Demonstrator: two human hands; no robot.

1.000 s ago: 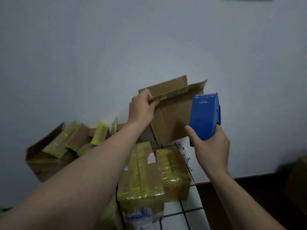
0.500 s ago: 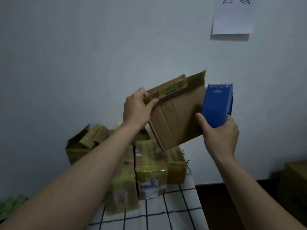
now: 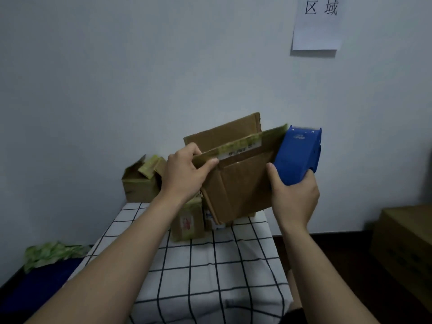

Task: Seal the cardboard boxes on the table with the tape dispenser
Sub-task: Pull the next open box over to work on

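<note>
A brown cardboard box [image 3: 243,185] is held tilted in the air above the table, its top flaps partly open and a strip of yellowish tape with a barcode label along one flap. My left hand [image 3: 184,174] pinches that flap at the box's left corner. My right hand [image 3: 292,197] grips a blue tape dispenser [image 3: 299,155], pressed against the box's right side. Taped boxes [image 3: 187,220] stand on the table under the held box, partly hidden by it and my left arm.
The table has a white cloth with a black grid [image 3: 210,265]. An open box [image 3: 140,183] sits at its far left corner against the wall. Crumpled green tape [image 3: 51,253] lies left of the table. A large carton [image 3: 406,244] stands at right. A paper sign [image 3: 315,22] hangs on the wall.
The view has pulled back and tilted, showing more of the table. The held box has turned more upright and lower, and the dispenser has come closer against its right side.
</note>
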